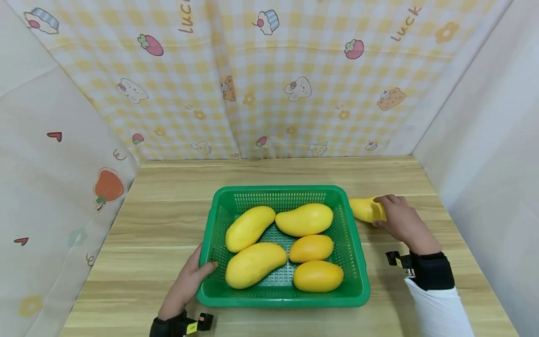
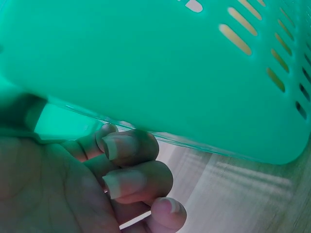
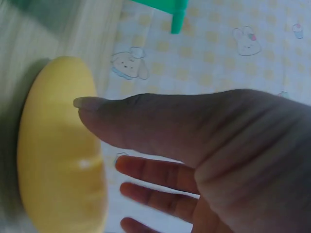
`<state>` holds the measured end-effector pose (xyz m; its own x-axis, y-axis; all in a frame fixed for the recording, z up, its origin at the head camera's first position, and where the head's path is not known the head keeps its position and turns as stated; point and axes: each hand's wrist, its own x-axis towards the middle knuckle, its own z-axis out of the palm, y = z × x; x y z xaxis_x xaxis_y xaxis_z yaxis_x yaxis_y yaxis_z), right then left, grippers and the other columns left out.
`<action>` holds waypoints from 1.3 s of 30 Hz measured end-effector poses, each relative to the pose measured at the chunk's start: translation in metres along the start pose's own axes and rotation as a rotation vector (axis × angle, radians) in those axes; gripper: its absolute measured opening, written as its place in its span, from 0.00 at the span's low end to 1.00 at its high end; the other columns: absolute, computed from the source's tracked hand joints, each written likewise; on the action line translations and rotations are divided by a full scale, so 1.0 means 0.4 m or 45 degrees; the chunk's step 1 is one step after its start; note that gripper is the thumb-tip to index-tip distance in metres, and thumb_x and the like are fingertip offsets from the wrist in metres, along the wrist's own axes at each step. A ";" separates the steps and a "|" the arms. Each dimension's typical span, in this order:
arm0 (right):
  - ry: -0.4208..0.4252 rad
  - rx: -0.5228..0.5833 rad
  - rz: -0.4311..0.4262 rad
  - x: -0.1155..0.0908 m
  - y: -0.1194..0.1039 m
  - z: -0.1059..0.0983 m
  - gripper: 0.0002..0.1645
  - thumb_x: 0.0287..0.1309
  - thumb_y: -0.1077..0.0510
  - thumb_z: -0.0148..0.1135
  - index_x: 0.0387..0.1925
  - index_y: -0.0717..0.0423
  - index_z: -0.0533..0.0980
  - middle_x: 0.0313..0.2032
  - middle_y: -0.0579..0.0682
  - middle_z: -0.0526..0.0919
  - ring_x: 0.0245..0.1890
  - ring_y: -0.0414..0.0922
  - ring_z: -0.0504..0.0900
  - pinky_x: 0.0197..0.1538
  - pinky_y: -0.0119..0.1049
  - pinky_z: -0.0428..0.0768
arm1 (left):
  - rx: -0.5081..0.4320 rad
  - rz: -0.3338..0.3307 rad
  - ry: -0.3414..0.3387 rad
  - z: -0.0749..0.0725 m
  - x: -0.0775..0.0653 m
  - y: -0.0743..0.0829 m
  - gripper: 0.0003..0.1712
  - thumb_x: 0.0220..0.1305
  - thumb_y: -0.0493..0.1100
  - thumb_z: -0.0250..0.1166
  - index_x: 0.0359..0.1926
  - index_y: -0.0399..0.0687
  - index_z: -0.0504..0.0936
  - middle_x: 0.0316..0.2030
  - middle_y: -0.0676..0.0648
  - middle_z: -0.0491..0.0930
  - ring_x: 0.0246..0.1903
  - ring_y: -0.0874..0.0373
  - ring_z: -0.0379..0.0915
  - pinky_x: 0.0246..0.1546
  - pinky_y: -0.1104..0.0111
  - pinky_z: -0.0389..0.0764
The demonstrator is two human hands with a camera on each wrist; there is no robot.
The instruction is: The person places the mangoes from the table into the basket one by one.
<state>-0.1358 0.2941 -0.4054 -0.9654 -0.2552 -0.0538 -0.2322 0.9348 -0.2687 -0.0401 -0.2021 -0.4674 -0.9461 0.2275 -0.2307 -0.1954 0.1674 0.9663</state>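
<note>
A green plastic basket (image 1: 283, 303) stands on the table with several yellow mangoes in it, among them a large one (image 1: 255, 265) at the lower left and a more orange one (image 1: 318, 276) at the lower right. My left hand (image 1: 189, 276) grips the basket's left side, thumb over the rim. Its fingers (image 2: 138, 187) curl along the outside wall in the left wrist view. Right of the basket a yellow mango (image 1: 364, 209) lies on the table. My right hand (image 1: 405, 223) is at its right end, thumb (image 3: 131, 119) against or just over it, other fingers loosely spread.
The wood-grain table (image 1: 168, 206) is backed by a yellow checked cloth (image 1: 269, 121) with printed figures. White cloth walls stand at the left (image 1: 54, 196) and right (image 1: 488, 140). Both wrists wear black straps with small cameras.
</note>
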 end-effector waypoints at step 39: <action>-0.221 0.195 0.106 0.050 0.093 0.041 0.50 0.46 0.52 0.74 0.58 0.80 0.59 0.47 0.76 0.67 0.42 0.64 0.71 0.47 0.60 0.70 | 0.057 -0.004 0.052 0.009 -0.008 0.005 0.36 0.64 0.33 0.52 0.72 0.44 0.52 0.58 0.34 0.67 0.48 0.44 0.71 0.41 0.63 0.79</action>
<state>-0.1619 0.3197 -0.4321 -0.9426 -0.2294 -0.2425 -0.1189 0.9095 -0.3983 -0.0366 -0.1989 -0.4651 -0.9555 0.1876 -0.2276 -0.1871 0.2109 0.9594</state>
